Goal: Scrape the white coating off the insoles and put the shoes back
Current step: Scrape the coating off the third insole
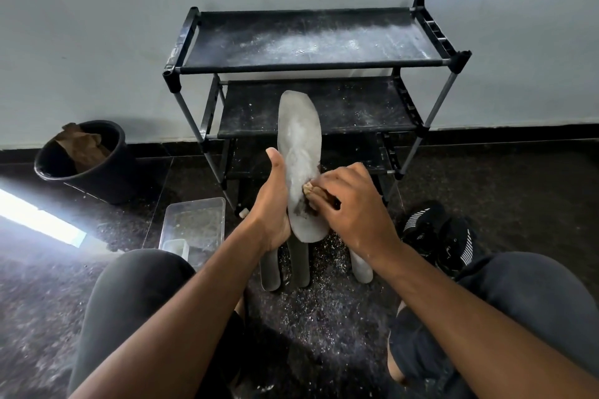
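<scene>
While my left hand (270, 204) clamps this streaky insole (299, 155) mid-frame and my right hand (350, 201) pinches the scraper (309, 188), shoes (437, 236) wait lower right.

You are facing a black shoe rack (311, 65) standing against a pale grey wall (97, 42); its shelves are carrying white dust; left of the rack a black bucket (86, 162) is sitting on the dark speckled floor (324, 317); farther left, bright light (39, 220) is striking the floor.
</scene>
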{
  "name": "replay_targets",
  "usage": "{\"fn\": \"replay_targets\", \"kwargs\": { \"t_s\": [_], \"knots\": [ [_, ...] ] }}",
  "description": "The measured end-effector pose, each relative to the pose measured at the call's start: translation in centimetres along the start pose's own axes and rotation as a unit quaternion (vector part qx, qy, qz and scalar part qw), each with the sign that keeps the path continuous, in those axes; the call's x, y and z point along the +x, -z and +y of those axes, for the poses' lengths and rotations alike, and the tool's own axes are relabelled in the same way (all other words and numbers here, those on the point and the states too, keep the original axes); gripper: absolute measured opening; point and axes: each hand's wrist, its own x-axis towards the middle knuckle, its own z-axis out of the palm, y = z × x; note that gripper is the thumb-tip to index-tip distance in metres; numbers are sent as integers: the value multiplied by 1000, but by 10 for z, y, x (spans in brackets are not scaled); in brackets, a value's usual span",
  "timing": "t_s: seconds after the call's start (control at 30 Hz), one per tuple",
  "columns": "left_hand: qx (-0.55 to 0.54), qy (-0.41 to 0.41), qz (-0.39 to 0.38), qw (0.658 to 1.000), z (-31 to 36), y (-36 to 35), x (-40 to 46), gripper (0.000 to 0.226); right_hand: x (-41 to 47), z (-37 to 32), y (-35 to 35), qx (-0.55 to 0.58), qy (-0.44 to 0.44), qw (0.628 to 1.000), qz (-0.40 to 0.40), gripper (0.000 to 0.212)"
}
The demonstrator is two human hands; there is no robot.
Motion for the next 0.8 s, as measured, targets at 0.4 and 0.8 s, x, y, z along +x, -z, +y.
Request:
{"fn": "replay_targets", "kwargs": {
  "t_s": [0.4, 0.8],
  "knots": [
    [52, -10, 62, 997, 9, 3, 3, 85, -7, -11, -10, 11, 104, 993, -48, 19],
    [-83, 49, -58, 994, -2, 3, 6, 98, -5, -8, -4, -74, 69, 994, -49, 27]
  ]
}}
